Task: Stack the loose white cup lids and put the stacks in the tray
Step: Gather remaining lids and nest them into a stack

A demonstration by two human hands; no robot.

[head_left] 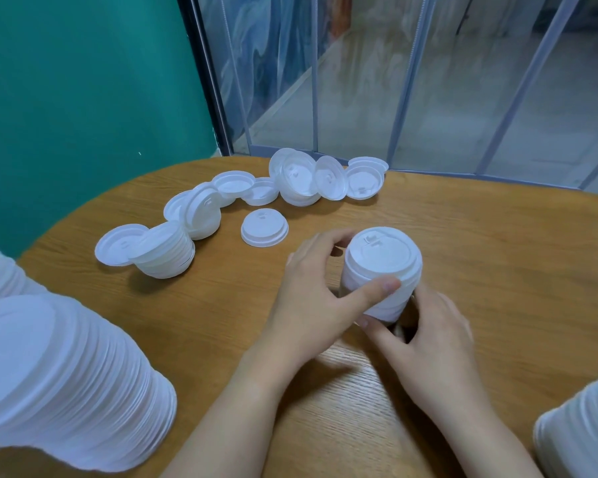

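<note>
While both hands wrap the short stack of lids (382, 274) near the middle of the desk (497, 253), the grip is plain to see — left hand (311, 305) curled round its left side with the thumb pressed across the front, right hand (425, 326) cupping the base from the near right. The stack stands upright, sip-hole face up. Just beyond it, a single lid (264, 228) lies flat on the wood. Further out, loose lids (308, 177) sprawl in a ragged arc toward the desk's far edge — some tilted, some nested, some upside down. At the near left edge a tall finished stack (66, 381) lies on its side, blurred; another white stack (580, 429) shows at the near right corner.
</note>
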